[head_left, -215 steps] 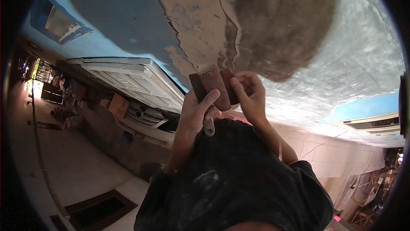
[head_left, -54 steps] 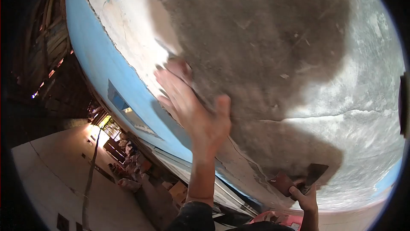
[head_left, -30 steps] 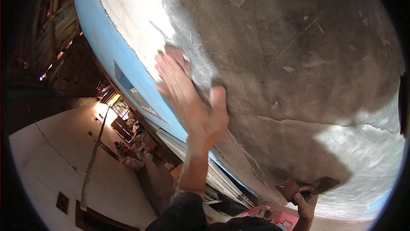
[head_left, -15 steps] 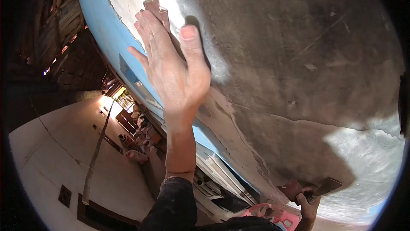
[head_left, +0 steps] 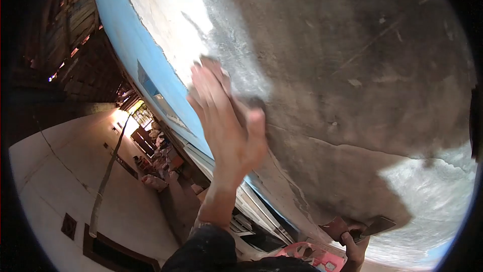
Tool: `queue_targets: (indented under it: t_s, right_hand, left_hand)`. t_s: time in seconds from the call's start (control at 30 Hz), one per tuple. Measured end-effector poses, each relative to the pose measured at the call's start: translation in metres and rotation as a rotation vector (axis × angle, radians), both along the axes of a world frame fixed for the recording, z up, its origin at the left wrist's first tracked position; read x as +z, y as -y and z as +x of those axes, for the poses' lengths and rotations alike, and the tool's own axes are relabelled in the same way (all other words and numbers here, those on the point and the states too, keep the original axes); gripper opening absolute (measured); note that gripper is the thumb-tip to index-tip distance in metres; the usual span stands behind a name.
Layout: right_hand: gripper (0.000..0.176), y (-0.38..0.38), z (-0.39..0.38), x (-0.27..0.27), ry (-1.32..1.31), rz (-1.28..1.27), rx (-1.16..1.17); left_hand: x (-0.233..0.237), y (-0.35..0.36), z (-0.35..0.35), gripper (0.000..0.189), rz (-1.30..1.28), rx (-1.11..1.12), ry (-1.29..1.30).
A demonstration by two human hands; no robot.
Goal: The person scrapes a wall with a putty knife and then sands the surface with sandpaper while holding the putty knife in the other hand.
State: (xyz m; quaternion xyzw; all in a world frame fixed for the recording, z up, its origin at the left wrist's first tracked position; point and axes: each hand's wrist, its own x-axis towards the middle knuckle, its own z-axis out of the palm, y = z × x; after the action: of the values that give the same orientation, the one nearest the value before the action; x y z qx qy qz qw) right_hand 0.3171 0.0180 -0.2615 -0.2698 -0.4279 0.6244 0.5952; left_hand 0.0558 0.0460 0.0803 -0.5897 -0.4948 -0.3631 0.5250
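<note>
My left hand is spread flat against the wall, its long fingers together and thumb apart. Beneath its fingers is a folded piece of reddish-brown sandpaper, pressed to the plaster and partly hidden; the hand is slightly blurred. Low on the right, my right hand is closed around a putty knife, whose flat blade points to the right. A reddish-brown sheet, seemingly another bit of sandpaper, sticks out to the left of that same hand.
A light blue painted band borders the bare plaster. Below the right hand is a pink container. Down the passage at left lie several piled goods, and a long pole crosses before a white wall.
My left hand and the sandpaper have slid down and to the right along the wall. My right hand still holds the putty knife, nearly in the same place.
</note>
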Motion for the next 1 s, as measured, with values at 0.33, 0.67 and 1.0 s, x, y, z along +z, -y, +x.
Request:
queue_targets:
  t_s: [0.33,0.67,1.0]
  right_hand:
    - [0.030,0.004,-0.004,0.018,0.053,-0.014,0.067]
    - [0.030,0.008,-0.006,0.019,0.112,-0.024,-0.019]
    - [0.032,0.006,-0.009,0.004,0.164,-0.024,-0.069]
  left_hand:
    - [0.033,-0.002,0.002,0.067,0.034,-0.016,0.029]
    - [0.042,-0.007,0.003,0.060,0.102,0.006,0.021]
    - [0.065,-0.006,0.016,0.069,0.031,0.096,0.137]
